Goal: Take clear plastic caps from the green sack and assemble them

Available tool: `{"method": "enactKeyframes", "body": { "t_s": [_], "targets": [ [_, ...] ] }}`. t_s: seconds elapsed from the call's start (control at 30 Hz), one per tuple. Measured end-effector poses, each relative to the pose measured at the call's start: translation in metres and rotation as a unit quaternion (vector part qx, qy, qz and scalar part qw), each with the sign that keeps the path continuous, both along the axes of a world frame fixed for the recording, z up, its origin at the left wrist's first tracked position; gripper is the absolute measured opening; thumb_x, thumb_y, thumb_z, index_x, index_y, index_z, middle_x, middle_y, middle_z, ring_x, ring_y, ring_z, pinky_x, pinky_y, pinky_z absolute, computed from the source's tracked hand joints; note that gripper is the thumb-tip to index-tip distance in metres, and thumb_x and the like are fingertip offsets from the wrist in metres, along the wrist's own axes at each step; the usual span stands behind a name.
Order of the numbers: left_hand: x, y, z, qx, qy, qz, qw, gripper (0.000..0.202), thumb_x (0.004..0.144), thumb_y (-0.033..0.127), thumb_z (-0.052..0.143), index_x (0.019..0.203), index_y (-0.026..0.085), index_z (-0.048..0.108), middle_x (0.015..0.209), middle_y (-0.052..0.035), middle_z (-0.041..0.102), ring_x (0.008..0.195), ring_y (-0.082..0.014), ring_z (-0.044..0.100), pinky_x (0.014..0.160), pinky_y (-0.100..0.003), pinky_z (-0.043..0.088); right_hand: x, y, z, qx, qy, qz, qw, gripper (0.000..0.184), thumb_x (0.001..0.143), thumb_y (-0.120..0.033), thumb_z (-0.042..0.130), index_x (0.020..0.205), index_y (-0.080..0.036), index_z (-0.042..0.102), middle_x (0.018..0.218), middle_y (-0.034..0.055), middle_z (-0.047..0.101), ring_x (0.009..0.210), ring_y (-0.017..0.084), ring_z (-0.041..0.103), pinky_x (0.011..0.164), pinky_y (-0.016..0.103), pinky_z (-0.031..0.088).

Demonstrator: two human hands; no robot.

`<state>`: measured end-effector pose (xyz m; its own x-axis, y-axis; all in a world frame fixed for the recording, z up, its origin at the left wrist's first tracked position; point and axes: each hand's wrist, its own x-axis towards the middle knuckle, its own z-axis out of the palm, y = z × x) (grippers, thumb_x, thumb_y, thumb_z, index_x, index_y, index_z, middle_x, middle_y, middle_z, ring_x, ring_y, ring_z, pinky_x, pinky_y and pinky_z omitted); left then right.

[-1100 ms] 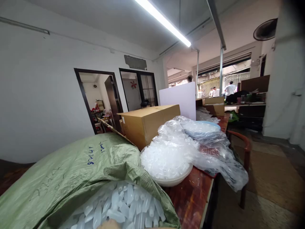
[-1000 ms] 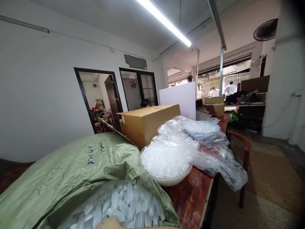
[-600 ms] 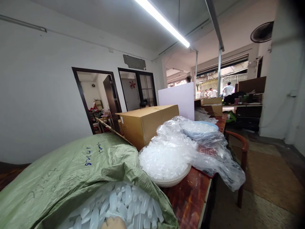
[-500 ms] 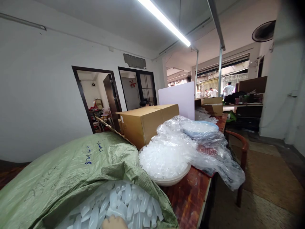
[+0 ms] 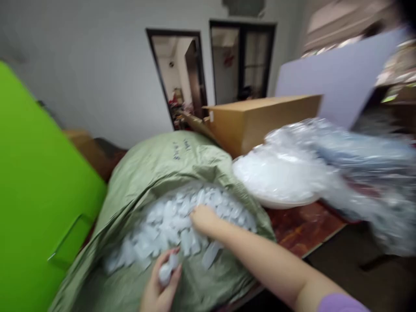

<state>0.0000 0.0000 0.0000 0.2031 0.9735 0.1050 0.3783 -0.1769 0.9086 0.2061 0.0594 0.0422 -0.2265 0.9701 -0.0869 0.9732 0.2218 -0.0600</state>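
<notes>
A large green woven sack [image 5: 156, 164] lies with its mouth open towards me, full of loose, whitish translucent plastic tubes [image 5: 169, 221]. Low in the view, my left hand [image 5: 156, 292] is curled around a couple of short plastic tubes [image 5: 168, 269], their ends facing up. My right hand [image 5: 205, 222] reaches in from the right and rests among the tubes in the sack. Its fingers are bent closed, and whatever they grip is hidden behind the knuckles. Motion blur softens the whole picture.
Right of the sack, a white basin [image 5: 289, 201] heaped with small translucent pieces stands on the reddish-brown table [image 5: 299, 229]. Clear plastic sheeting [image 5: 357, 160] spreads beside it. Behind is a cardboard box [image 5: 260, 125]; a bright green panel [image 5: 39, 186] with a handle stands at left.
The view has tilted down and turned left, bringing the green panel in. Both hands now show; earlier only part of one hand appeared at the sack's mouth.
</notes>
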Motion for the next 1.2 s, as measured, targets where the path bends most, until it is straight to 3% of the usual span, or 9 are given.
{"method": "enactKeyframes", "body": {
  "t_s": [0.07, 0.23, 0.4, 0.5, 0.63, 0.83, 0.97, 1.13, 1.2],
  "targets": [
    [-0.005, -0.007, 0.0, -0.019, -0.031, -0.019, 0.999, 0.046, 0.074, 0.051, 0.064, 0.106, 0.019, 0.057, 0.111, -0.0092, 0.063, 0.086, -0.0206, 0.062, 0.078, -0.031, 0.05, 0.003, 0.006, -0.009, -0.008, 0.001, 0.012, 1.0, 0.024, 0.089, -0.03, 0.054, 0.102, -0.011, 0.06, 0.104, 0.0075, 0.063, 0.098, 0.018, 0.06, 0.085, 0.039, 0.05],
    [-0.01, -0.017, 0.004, -0.071, -0.092, 0.034, 0.993, 0.047, 0.072, 0.053, 0.068, 0.097, 0.015, 0.058, 0.081, -0.0038, 0.062, 0.071, -0.0149, 0.056, 0.067, -0.024, 0.046, -0.002, 0.013, -0.014, -0.017, -0.015, 0.008, 1.0, 0.03, 0.088, -0.032, 0.055, 0.11, -0.012, 0.058, 0.115, 0.0104, 0.058, 0.106, 0.021, 0.056, 0.089, 0.042, 0.048],
    [-0.011, -0.021, 0.007, -0.138, -0.183, 0.048, 0.972, 0.08, 0.073, 0.051, 0.069, 0.136, 0.016, 0.034, 0.097, -0.0069, 0.066, 0.075, -0.0147, 0.059, 0.069, -0.025, 0.048, -0.007, 0.016, 0.002, -0.063, -0.017, 0.022, 0.998, 0.024, 0.088, -0.03, 0.056, 0.103, -0.012, 0.06, 0.109, 0.0079, 0.061, 0.098, 0.018, 0.059, 0.085, 0.039, 0.051],
    [-0.014, -0.018, 0.005, -0.146, -0.198, 0.05, 0.968, 0.069, 0.072, 0.049, 0.071, 0.125, 0.015, 0.043, 0.101, -0.0096, 0.066, 0.081, -0.0169, 0.061, 0.073, -0.027, 0.049, 0.005, 0.019, 0.018, -0.07, -0.002, 0.015, 0.997, 0.026, 0.089, -0.031, 0.053, 0.108, -0.014, 0.059, 0.109, 0.0073, 0.061, 0.096, 0.017, 0.059, 0.083, 0.037, 0.05],
    [-0.018, -0.016, 0.001, -0.125, -0.194, 0.053, 0.972, 0.047, 0.073, 0.044, 0.071, 0.102, 0.017, 0.047, 0.099, -0.0083, 0.066, 0.089, -0.0196, 0.063, 0.081, -0.031, 0.048, 0.039, 0.013, 0.036, -0.057, -0.013, -0.068, 0.996, 0.027, 0.092, -0.027, 0.043, 0.11, -0.014, 0.058, 0.109, 0.0115, 0.062, 0.095, 0.02, 0.06, 0.079, 0.036, 0.047],
    [-0.019, -0.022, -0.001, -0.022, 0.055, -0.046, 0.997, 0.026, 0.08, 0.04, 0.061, 0.092, 0.018, 0.055, 0.089, -0.0048, 0.062, 0.08, -0.0186, 0.06, 0.074, -0.03, 0.047, 0.067, -0.009, 0.024, -0.106, -0.028, -0.072, 0.991, 0.019, 0.082, -0.019, 0.052, 0.095, -0.017, 0.066, 0.095, 0.0086, 0.068, 0.084, 0.019, 0.062, 0.071, 0.03, 0.044],
    [-0.021, -0.023, 0.012, 0.065, 0.227, -0.149, 0.96, 0.022, 0.089, 0.037, 0.049, 0.097, 0.018, 0.057, 0.095, -0.0069, 0.06, 0.089, -0.0206, 0.057, 0.079, -0.032, 0.045, 0.066, -0.015, 0.016, -0.078, -0.022, -0.068, 0.994, 0.023, 0.083, -0.019, 0.049, 0.099, -0.016, 0.065, 0.102, 0.0101, 0.065, 0.092, 0.02, 0.061, 0.074, 0.029, 0.042],
    [-0.023, -0.021, 0.04, 0.046, 0.389, -0.218, 0.894, 0.016, 0.087, 0.022, 0.046, 0.093, 0.02, 0.06, 0.092, -0.0065, 0.059, 0.086, -0.0213, 0.056, 0.077, -0.031, 0.044, 0.075, -0.007, 0.021, -0.014, -0.021, -0.114, 0.993, 0.03, 0.09, -0.02, 0.037, 0.106, -0.013, 0.061, 0.107, 0.0145, 0.061, 0.102, 0.022, 0.057, 0.081, 0.031, 0.041],
    [-0.024, -0.023, 0.047, 0.032, 0.427, -0.238, 0.872, 0.029, 0.08, 0.013, 0.047, 0.102, 0.023, 0.062, 0.095, -0.006, 0.06, 0.088, -0.0216, 0.057, 0.079, -0.031, 0.043, 0.079, -0.002, 0.02, -0.008, -0.025, -0.129, 0.991, 0.029, 0.089, -0.019, 0.04, 0.107, -0.01, 0.061, 0.105, 0.0159, 0.06, 0.101, 0.023, 0.057, 0.082, 0.032, 0.041]
  ]
}}
